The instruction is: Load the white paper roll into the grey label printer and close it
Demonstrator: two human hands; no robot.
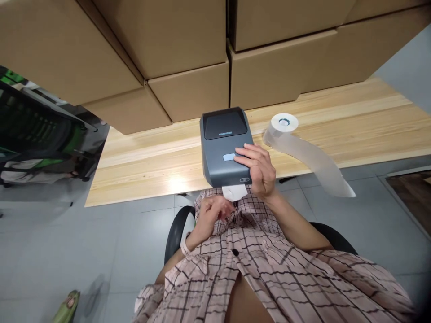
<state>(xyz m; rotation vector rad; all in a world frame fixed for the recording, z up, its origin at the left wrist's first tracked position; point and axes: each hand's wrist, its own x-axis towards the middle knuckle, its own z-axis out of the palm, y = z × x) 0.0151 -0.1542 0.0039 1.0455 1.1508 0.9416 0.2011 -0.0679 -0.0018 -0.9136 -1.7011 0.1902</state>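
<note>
A dark blue-grey label printer (218, 154) stands at the front edge of the wooden table. My right hand (259, 170) rests on its right front corner, fingers spread over the top near a light button, with the palm against the side. White label paper (235, 193) sticks out of the printer's front. Just below that paper is my left hand (213, 213), its fingers curled and partly blurred; whether they hold anything is unclear. To the right of the printer, a roll of white labels (284, 122) sits on the table, its loose strip (313, 157) hanging over the front edge.
Stacked cardboard boxes (191, 92) line the back of the wooden table (151, 166). A dark office chair (37, 116) stands at the left. Black chair arms flank my lap. A person's foot in a green shoe (67, 307) is on the tiled floor, lower left.
</note>
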